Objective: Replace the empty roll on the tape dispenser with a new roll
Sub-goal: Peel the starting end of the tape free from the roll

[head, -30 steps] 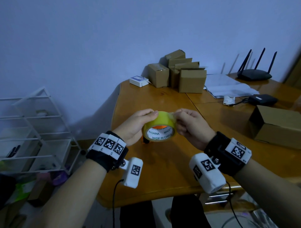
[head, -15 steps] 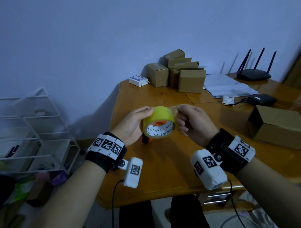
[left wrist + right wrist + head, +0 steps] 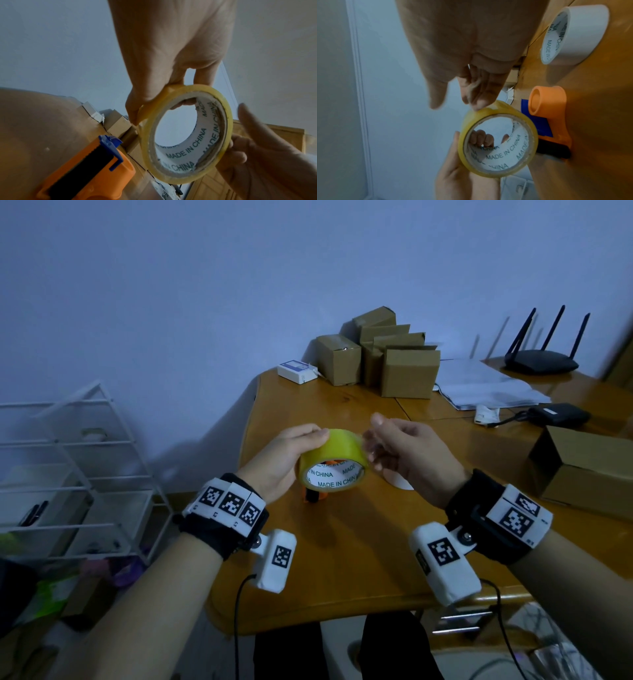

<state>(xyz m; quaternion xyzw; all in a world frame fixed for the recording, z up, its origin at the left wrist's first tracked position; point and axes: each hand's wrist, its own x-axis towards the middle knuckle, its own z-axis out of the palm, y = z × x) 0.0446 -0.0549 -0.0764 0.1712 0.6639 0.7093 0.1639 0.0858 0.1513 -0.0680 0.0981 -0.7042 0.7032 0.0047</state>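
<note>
My left hand [image 3: 308,441] holds the new yellow tape roll [image 3: 337,445] in the air above the table, thumb on top and fingers curled behind it; its white core reads MADE IN CHINA [image 3: 181,152]. My right hand [image 3: 371,440] is at the roll's right edge and pinches what looks like the loose clear end of the tape [image 3: 475,86], with one finger sticking out. The orange tape dispenser [image 3: 313,496] lies on the table just under the roll, its spool [image 3: 547,100] bare. An empty white core [image 3: 573,33] lies on the table by my right hand.
The wooden table [image 3: 342,559] carries several small cardboard boxes [image 3: 409,373] at the back, a bigger box [image 3: 582,470] on the right, papers, a black adapter and a router [image 3: 541,362]. A white wire rack [image 3: 78,474] stands on the floor at the left.
Both hands have carried the roll a little up and away. My right hand has moved from a grip on the roll's side to a pinch at its edge, one finger now raised.
</note>
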